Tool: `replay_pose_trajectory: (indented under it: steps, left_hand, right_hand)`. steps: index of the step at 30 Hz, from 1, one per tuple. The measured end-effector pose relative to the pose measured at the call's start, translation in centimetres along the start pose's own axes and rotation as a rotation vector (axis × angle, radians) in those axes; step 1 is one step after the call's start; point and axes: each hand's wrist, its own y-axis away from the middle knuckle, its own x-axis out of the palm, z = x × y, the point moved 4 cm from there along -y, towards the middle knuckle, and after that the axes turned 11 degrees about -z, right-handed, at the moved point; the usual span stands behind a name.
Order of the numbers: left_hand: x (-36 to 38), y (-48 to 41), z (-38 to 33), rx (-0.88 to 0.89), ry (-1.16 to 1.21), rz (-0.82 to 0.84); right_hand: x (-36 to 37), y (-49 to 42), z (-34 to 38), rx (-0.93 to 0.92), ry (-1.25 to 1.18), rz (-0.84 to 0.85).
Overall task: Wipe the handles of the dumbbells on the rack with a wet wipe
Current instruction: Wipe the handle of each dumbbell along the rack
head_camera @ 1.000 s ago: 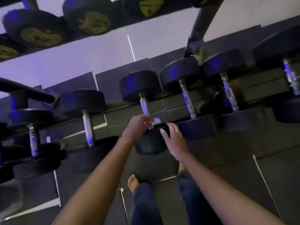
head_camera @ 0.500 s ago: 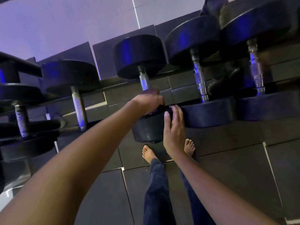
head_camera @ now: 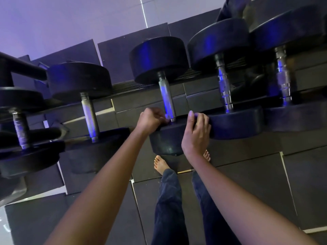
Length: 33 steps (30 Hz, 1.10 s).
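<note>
Left hand (head_camera: 151,119) pinches handle (head_camera: 166,98), right hand (head_camera: 196,135) grips head (head_camera: 166,138); neighbour dumbbell (head_camera: 237,122) beside.

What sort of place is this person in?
Most likely a gym's free-weights area: black dumbbells with knurled metal handles sit in a row on a rack, over dark floor tiles.

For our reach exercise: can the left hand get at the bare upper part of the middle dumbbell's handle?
Probably yes. The left hand seems to grip the handle at its lower end; nothing crosses the metal above, and the right hand grips the near weight head.
</note>
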Motion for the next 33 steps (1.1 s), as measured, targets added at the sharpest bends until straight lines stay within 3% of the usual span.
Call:
replay_pose_trajectory:
  steps: [8, 19, 21, 25, 29, 33]
  left_hand:
    - [1.4, -1.7, 0.7, -0.024, 0.202, 0.143]
    - [1.1, -1.4, 1.3, -0.089, 0.233, 0.044]
    - [-0.6, -1.0, -0.1, -0.09, 0.425, -0.067]
    - [-2.6, -0.9, -4.2, 0.226, 0.497, -0.579]
    - [0.2, -1.9, -5.2, 0.277, 0.427, -0.647]
    - [1.0, -3.6, -4.1, 0.164, 0.503, -0.717]
  right_hand:
    - [0.0, 0.0, -0.3, 0.017, -0.014, -0.015]
    - [0.0, 0.1, -0.6, 0.055, -0.019, 0.009]
    - [0.1, 0.1, -0.6, 0.059, -0.042, 0.041]
    - [-0.2, 0.2, -0.9, 0.067, -0.061, 0.083]
    - [-0.1, 0.2, -1.0, -0.09, -0.109, 0.125]
    - [0.1, -0.3, -1.6, -0.05, -0.153, 0.13]
